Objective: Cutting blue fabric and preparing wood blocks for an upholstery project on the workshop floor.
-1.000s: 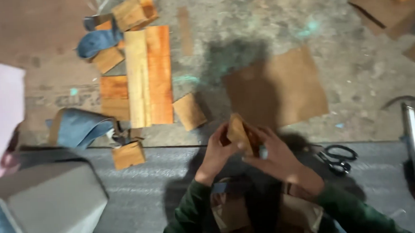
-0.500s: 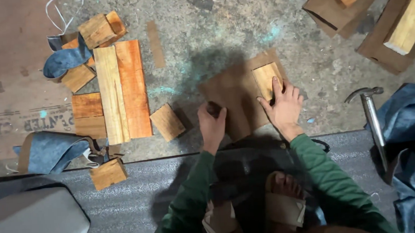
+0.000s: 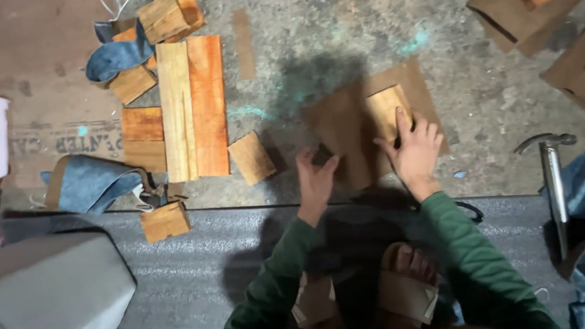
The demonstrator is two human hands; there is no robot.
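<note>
A small pale wooden block (image 3: 383,108) lies on a brown sheet (image 3: 340,118) spread over the concrete floor. My right hand (image 3: 415,155) presses flat on the block, with its fingers over the block's lower right corner. My left hand (image 3: 315,182) rests on the sheet's lower left part. Its thumb and fingers are curled around a small dark object (image 3: 323,155) that I cannot make out. My green sleeves and sandalled feet show below, on the grey mat (image 3: 197,263).
Orange and pale planks (image 3: 193,106) lie to the left, with loose wooden blocks (image 3: 252,158) around them and one block (image 3: 165,221) on the mat's edge. Blue denim pieces (image 3: 90,183), a hammer (image 3: 553,177) at right, scissors (image 3: 472,210), more brown sheets (image 3: 498,7) and a grey box (image 3: 46,297) surround me.
A second ago both hands held the block up near my body. It was then set down on the brown sheet, where my right hand now presses it and my left hand rests beside it.
</note>
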